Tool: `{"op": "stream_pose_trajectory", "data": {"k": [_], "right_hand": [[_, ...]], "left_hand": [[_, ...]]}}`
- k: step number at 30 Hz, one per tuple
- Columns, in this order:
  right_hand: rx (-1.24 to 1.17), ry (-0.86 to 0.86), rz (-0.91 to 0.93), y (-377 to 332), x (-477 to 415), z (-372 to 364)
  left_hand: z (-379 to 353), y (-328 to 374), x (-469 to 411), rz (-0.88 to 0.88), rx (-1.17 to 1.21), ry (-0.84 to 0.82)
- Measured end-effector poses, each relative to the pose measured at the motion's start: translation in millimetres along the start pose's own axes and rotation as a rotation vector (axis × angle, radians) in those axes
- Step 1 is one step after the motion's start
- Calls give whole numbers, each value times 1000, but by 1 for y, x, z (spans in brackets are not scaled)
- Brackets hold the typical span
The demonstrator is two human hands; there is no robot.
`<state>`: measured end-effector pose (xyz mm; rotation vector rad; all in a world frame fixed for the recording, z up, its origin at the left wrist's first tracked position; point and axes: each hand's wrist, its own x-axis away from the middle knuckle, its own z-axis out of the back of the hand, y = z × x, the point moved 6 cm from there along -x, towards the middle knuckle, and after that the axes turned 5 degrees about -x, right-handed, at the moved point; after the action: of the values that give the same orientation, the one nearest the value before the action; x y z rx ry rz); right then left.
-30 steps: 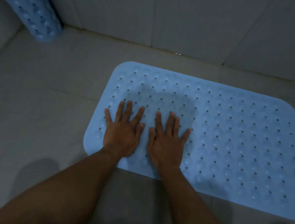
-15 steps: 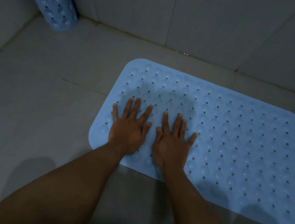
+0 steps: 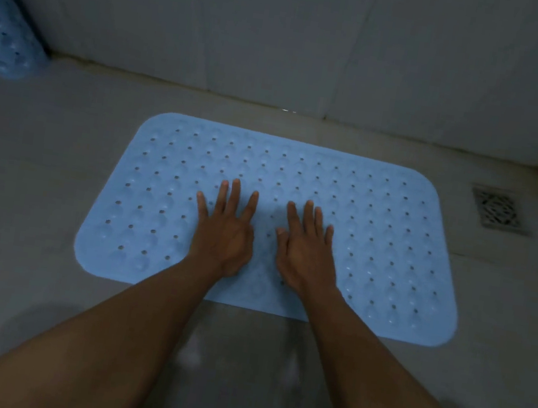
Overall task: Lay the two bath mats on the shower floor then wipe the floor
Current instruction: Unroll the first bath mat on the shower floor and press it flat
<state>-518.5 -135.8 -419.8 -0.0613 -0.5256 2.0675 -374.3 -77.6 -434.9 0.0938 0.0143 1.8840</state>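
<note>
Both palms are down on the light-blue bath mat [image 3: 393, 242], which lies flat on the shower floor [image 3: 40, 171]. My left hand [image 3: 224, 232] and right hand [image 3: 306, 250] press side by side at its middle, towards the near edge, fingers straight and spread, gripping nothing. The second bath mat [image 3: 4, 38], rolled up, is well off to the flat mat's far left by the wall, and the floor drain [image 3: 496, 209] sits just past its right end.

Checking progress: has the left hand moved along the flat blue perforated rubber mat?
Yes: the left hand moved right, from the left end of the flat blue mat toward its middle.
</note>
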Motion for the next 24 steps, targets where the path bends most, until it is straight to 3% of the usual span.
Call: {"op": "stream_pose_trajectory", "data": {"k": [10,14,18,24], "right_hand": [[172,52,-194,157,15,38],[168,102,-200,166,20,32],[155,118,-206,167,20,31],[137,116,-217,170,17,32]], "left_hand": [[-27,136,-18,-81,19,-47],[-29,138,-15,-51,-4,40],[-29,140,-18,-17,-50,-72],[-26,142,-20,-31,-69,-44]]}}
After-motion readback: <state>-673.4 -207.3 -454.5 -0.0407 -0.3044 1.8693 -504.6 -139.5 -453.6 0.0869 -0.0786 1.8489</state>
